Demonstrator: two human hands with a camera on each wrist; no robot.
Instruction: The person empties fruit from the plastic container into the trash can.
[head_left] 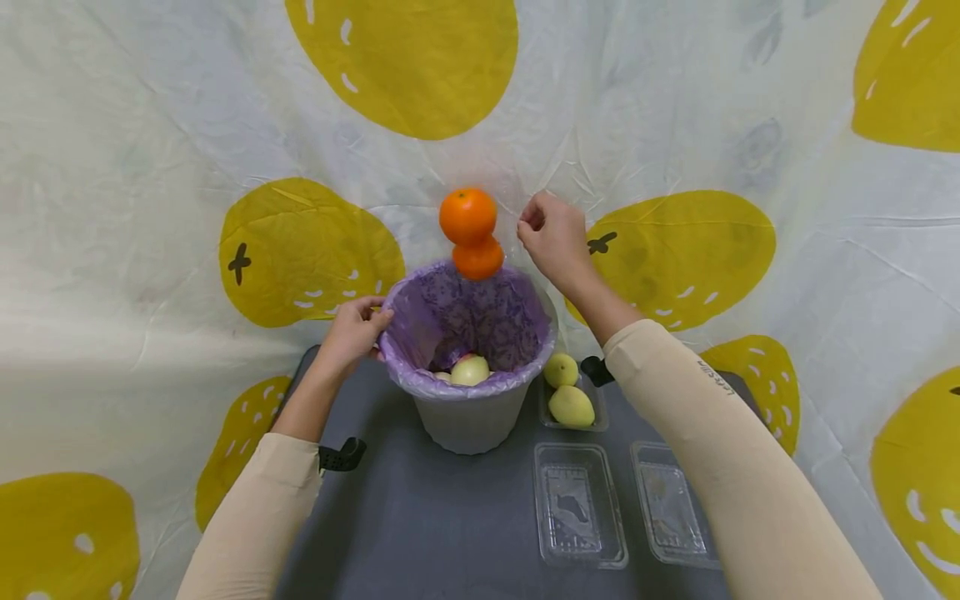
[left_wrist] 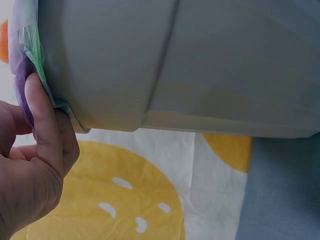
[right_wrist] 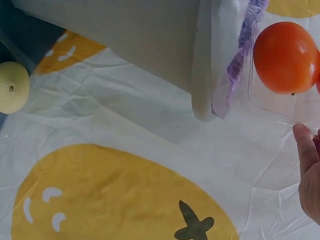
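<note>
My left hand (head_left: 349, 333) grips the rim of a light grey bin (head_left: 472, 421), thumb over the purple bag (head_left: 420, 333) lining it, fingers (left_wrist: 42, 120) under the folded edge. Up to the right of the bin's mouth, my right hand (head_left: 557, 237) pinches the edge of a clear plastic tray (right_wrist: 272, 113). Two round orange fruits (head_left: 468, 216) are with that tray, over the far part of the bin; the tray itself barely shows in the head view. Inside the bin lies a pale yellow fruit (head_left: 470, 371), with other pieces partly hidden around it.
Beside the bin on the right, another clear tray (head_left: 551, 423) holds two yellow-green fruits (head_left: 572, 407). Two clear trays without fruit, a nearer one (head_left: 577, 550) and one by the right forearm (head_left: 663, 500), lie on the dark table (head_left: 420, 533). A lemon-print cloth (head_left: 637, 108) hangs behind.
</note>
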